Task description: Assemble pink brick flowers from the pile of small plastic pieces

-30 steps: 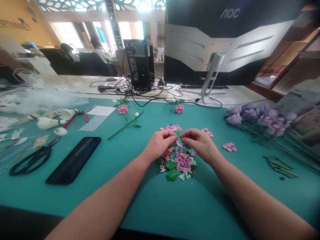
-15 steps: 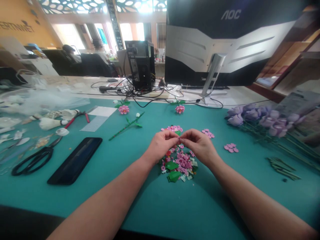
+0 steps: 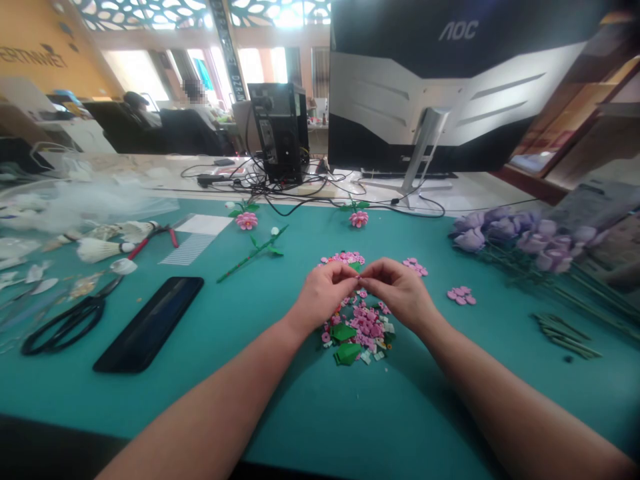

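The left hand [image 3: 325,291] and right hand [image 3: 400,290] were together at the fingertips, any held piece hidden, above the pile of pink and green plastic bricks [image 3: 359,327] lying within easy reach.

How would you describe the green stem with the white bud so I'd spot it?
Start at the black computer tower behind the teal desk mat. Just below it, a brick-built green stem lies slanted on the mat, tipped with a white bud, no pink bloom.
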The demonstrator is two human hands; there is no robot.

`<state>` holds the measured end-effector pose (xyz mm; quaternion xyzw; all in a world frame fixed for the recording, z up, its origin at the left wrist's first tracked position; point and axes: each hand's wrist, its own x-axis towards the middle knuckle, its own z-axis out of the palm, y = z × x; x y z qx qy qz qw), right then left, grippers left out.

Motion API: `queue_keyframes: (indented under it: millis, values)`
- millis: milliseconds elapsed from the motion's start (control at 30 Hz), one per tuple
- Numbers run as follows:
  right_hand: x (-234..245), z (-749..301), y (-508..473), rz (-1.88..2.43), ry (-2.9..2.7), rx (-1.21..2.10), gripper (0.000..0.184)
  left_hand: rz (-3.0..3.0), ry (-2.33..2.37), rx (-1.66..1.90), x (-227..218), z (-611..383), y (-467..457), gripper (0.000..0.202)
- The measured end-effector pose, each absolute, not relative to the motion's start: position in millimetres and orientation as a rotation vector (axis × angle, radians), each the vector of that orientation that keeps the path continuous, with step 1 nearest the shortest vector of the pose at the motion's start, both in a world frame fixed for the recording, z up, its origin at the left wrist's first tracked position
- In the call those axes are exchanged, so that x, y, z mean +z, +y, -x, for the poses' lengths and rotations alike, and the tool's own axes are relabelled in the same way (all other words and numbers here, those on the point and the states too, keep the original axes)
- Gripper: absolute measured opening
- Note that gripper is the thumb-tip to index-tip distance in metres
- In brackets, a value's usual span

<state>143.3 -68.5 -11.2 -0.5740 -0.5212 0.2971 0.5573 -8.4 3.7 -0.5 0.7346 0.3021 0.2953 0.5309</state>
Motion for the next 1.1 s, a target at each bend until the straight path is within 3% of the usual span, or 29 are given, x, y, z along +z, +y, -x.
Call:
queue_keyframes:
  millis: [633,933,1100]
  values:
    - [-5.8,-145.9,-71.6,1.434,-1.278,0.674,0.01,-2.012,0.732,0.77,2.9,11.4,-2.6,0.013]
    - [-6.5,-144.8,-68.0,1.381,-1.226,0.742,0.014,-1.277,0.763,0.639,-0.6,4.2,2.8,0.013]
    - [-8.8,-145.7,-68.2,1.444,-1.251,0.675,0.017,-1.173,0.766,0.623,0.4,4.6,4.9,0.013]
